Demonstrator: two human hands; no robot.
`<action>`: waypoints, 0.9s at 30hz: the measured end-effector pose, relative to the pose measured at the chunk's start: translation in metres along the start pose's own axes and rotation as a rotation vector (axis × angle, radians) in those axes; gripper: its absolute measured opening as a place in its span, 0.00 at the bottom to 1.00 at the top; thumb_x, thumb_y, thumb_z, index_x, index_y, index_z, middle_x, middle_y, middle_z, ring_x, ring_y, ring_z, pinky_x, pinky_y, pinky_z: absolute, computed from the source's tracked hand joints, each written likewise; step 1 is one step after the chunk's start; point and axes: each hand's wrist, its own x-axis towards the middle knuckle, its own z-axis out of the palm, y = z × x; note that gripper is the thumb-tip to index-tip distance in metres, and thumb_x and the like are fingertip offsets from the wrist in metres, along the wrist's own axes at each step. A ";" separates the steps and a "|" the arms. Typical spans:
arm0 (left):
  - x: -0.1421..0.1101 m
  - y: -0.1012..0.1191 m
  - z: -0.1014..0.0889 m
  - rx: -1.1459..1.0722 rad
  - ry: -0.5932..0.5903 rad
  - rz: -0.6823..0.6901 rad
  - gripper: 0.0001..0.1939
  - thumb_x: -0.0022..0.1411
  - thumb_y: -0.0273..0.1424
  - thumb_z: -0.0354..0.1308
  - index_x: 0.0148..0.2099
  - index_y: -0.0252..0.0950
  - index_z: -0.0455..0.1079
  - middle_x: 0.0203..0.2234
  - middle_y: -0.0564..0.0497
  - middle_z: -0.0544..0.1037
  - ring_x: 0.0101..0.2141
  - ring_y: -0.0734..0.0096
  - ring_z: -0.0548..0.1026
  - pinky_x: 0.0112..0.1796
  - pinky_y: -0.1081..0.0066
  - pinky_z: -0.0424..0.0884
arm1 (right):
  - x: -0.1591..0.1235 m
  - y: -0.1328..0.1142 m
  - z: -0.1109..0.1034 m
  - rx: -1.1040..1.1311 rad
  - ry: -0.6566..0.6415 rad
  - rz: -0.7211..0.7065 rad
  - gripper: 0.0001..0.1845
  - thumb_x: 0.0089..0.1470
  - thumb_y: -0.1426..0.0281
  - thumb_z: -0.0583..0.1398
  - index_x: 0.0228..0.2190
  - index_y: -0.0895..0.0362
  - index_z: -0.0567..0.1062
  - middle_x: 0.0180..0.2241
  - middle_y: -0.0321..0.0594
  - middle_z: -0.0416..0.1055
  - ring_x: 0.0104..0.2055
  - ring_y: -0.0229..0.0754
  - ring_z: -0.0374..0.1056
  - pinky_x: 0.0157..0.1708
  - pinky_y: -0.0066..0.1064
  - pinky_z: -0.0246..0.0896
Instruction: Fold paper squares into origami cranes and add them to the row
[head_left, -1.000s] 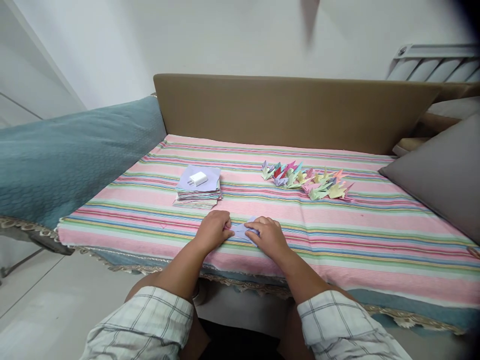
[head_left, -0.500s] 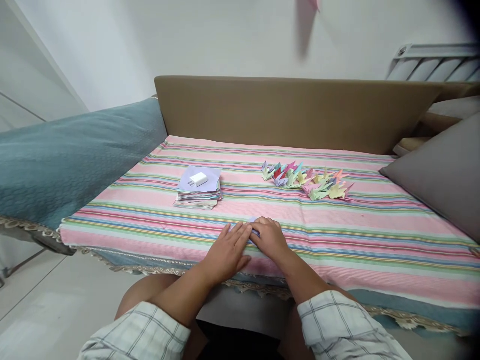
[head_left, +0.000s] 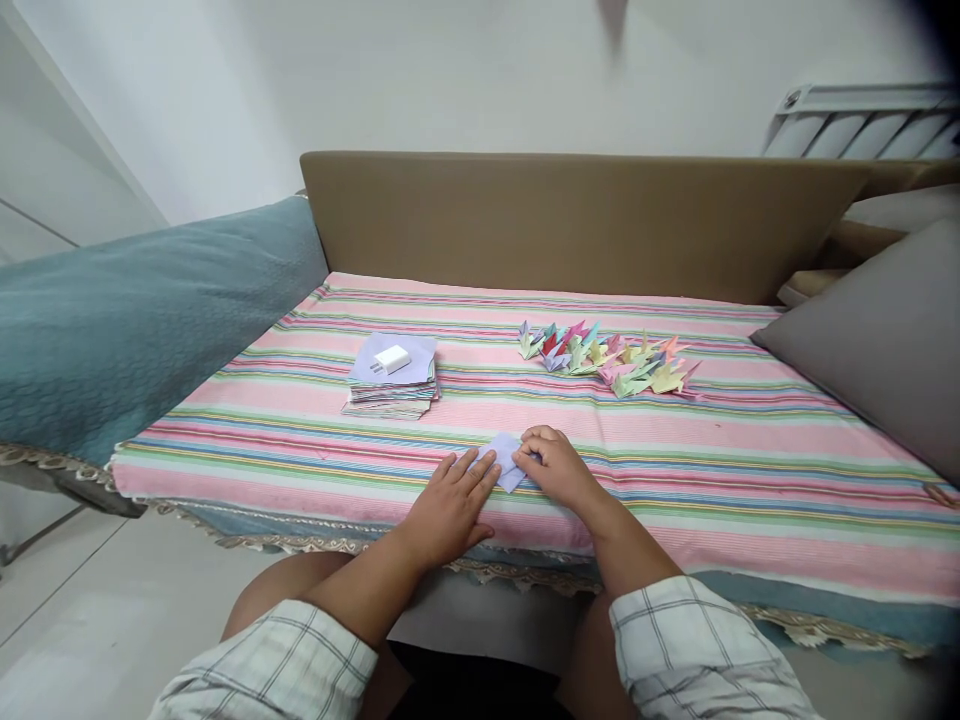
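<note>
A small lilac sheet of origami paper (head_left: 505, 462), with fold lines on it, lies on the striped cloth before me. My left hand (head_left: 454, 505) rests flat with its fingers stretched out, the fingertips on the paper's left side. At the paper's right corner, my right hand (head_left: 553, 465) has thumb and fingers pinched together on the edge. Behind the left hand stands a stack of coloured paper (head_left: 394, 393), a white charger plug (head_left: 391, 359) lying on its top lilac sheet. Several folded paper cranes (head_left: 607, 360) sit grouped farther back, right of the middle.
The striped cloth (head_left: 300, 440) covers the sofa seat up to its brown backrest (head_left: 585, 220). A blue-covered armrest (head_left: 150, 310) bounds the left, and a grey cushion (head_left: 885, 340) leans at the right. A white radiator (head_left: 862, 115) is on the wall.
My right hand has moved slightly right, away from the left fingertips, and more of the lilac paper now shows between the hands. The left hand stays nearly in place.
</note>
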 end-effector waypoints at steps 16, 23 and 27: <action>0.001 0.001 0.000 0.000 0.003 -0.011 0.41 0.55 0.46 0.57 0.65 0.39 0.46 0.63 0.44 0.53 0.63 0.51 0.48 0.58 0.51 0.47 | 0.002 0.000 0.005 -0.006 0.025 0.045 0.05 0.45 0.67 0.62 0.22 0.55 0.75 0.42 0.43 0.70 0.47 0.46 0.63 0.49 0.38 0.55; 0.002 0.001 -0.001 -0.005 -0.014 -0.012 0.41 0.56 0.45 0.57 0.66 0.42 0.45 0.64 0.47 0.52 0.62 0.49 0.48 0.58 0.50 0.47 | 0.001 -0.001 0.004 0.001 0.052 0.025 0.04 0.41 0.72 0.62 0.20 0.56 0.70 0.41 0.43 0.69 0.47 0.46 0.63 0.49 0.37 0.55; 0.002 0.002 -0.001 0.004 -0.020 -0.007 0.39 0.56 0.45 0.57 0.66 0.44 0.46 0.64 0.48 0.51 0.62 0.49 0.47 0.58 0.49 0.46 | 0.000 -0.002 0.003 -0.034 0.048 0.048 0.04 0.41 0.72 0.61 0.21 0.56 0.69 0.42 0.44 0.69 0.48 0.47 0.62 0.49 0.38 0.54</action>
